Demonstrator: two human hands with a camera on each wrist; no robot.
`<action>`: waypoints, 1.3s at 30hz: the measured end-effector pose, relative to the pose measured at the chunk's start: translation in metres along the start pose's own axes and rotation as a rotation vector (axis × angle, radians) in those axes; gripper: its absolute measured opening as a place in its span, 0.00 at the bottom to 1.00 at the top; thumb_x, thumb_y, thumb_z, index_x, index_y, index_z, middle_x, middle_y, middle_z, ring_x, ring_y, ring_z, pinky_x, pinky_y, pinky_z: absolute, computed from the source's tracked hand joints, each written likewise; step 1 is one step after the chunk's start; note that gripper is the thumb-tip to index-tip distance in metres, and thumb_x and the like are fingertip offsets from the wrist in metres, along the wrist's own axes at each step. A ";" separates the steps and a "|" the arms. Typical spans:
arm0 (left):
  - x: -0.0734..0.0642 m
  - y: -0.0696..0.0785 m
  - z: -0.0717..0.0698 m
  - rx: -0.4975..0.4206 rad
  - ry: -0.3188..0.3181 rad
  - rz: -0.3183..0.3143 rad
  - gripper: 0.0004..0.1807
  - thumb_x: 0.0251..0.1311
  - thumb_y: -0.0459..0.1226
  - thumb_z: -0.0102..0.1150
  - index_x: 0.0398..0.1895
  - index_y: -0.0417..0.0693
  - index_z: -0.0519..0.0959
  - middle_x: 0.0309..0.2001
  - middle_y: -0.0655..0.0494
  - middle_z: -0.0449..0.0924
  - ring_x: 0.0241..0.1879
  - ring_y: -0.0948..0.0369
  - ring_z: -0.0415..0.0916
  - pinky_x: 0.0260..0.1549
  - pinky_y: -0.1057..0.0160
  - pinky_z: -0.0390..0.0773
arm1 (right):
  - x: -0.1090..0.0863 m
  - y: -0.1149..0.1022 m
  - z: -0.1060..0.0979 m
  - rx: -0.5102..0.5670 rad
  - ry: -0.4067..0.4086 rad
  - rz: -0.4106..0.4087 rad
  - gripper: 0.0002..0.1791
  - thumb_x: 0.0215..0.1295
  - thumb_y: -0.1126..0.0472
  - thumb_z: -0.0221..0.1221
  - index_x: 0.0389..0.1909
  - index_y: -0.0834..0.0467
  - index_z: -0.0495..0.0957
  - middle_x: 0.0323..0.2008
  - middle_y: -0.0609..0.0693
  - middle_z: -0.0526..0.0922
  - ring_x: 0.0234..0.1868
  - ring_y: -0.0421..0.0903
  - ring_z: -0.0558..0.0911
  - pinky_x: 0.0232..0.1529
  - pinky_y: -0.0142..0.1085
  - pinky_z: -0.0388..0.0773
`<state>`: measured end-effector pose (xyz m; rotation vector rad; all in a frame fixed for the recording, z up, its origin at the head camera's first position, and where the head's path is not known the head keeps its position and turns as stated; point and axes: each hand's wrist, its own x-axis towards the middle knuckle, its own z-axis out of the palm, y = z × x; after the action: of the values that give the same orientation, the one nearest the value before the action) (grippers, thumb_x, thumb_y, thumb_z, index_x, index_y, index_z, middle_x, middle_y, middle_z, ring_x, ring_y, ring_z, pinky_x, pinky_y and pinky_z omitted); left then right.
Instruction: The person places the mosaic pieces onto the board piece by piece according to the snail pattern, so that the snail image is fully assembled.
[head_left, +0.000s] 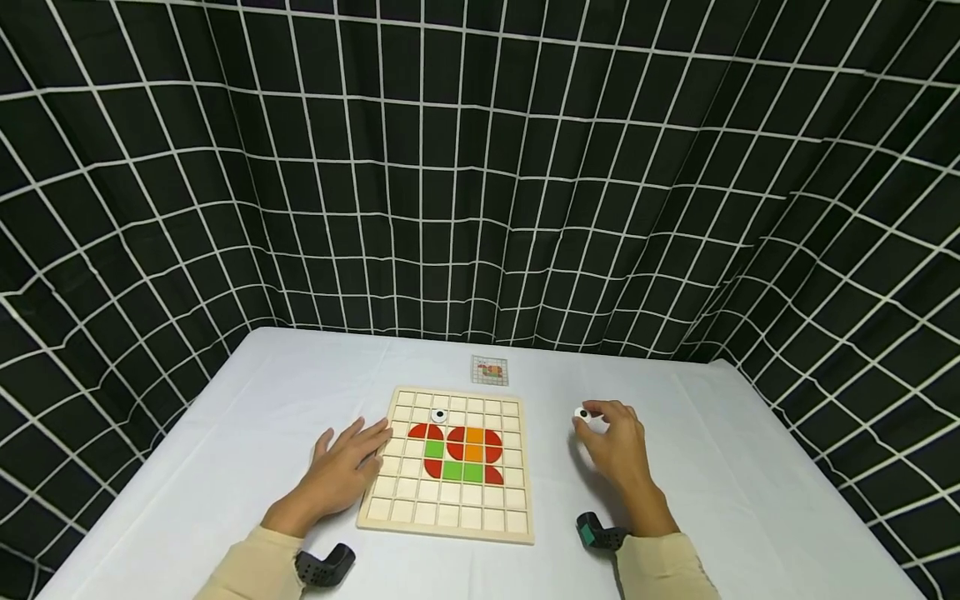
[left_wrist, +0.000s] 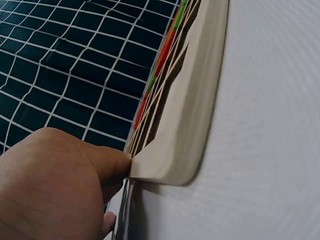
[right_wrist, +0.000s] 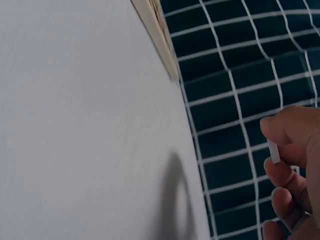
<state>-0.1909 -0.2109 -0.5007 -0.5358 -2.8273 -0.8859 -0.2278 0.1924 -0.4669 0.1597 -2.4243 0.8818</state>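
A wooden grid board (head_left: 450, 531) lies on the white table, with red, green and orange tiles forming a shape in its cells. One white eye tile (head_left: 439, 415) with a black dot sits near the top of the board. My left hand (head_left: 341, 471) rests at the board's left edge, fingers extended and touching the frame. Right of the board, my right hand (head_left: 618, 442) pinches a second white eye tile (head_left: 582, 413) between thumb and finger, above the table. Seen edge-on in the right wrist view, that thin tile (right_wrist: 273, 151) is between the fingertips.
Behind the board lies a small pattern card (head_left: 490, 370) printed with a coloured figure on a grid. A black curtain (head_left: 480, 208) with white grid lines surrounds the white table (head_left: 712, 467). Each wrist wears a black device.
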 end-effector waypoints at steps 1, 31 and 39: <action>0.000 0.000 0.000 -0.001 0.002 -0.001 0.23 0.69 0.36 0.51 0.66 0.43 0.71 0.70 0.52 0.63 0.71 0.43 0.49 0.63 0.35 0.34 | 0.001 -0.004 0.000 0.006 0.006 -0.023 0.13 0.52 0.66 0.69 0.40 0.65 0.83 0.35 0.55 0.82 0.40 0.55 0.76 0.39 0.46 0.69; 0.000 0.001 0.000 0.003 -0.001 -0.004 0.23 0.69 0.37 0.51 0.66 0.44 0.71 0.70 0.52 0.62 0.71 0.43 0.49 0.63 0.35 0.35 | 0.027 -0.123 0.053 0.214 -0.023 -0.244 0.13 0.53 0.67 0.69 0.41 0.63 0.84 0.36 0.53 0.81 0.42 0.51 0.75 0.43 0.47 0.71; 0.000 0.000 -0.001 0.004 -0.001 -0.012 0.23 0.68 0.37 0.52 0.66 0.44 0.71 0.70 0.52 0.62 0.71 0.43 0.50 0.63 0.35 0.35 | 0.028 -0.140 0.082 0.231 -0.095 -0.228 0.15 0.56 0.64 0.67 0.45 0.62 0.83 0.38 0.52 0.81 0.43 0.49 0.75 0.45 0.45 0.73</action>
<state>-0.1904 -0.2114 -0.5003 -0.5200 -2.8355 -0.8825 -0.2484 0.0338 -0.4256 0.5636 -2.3240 1.0649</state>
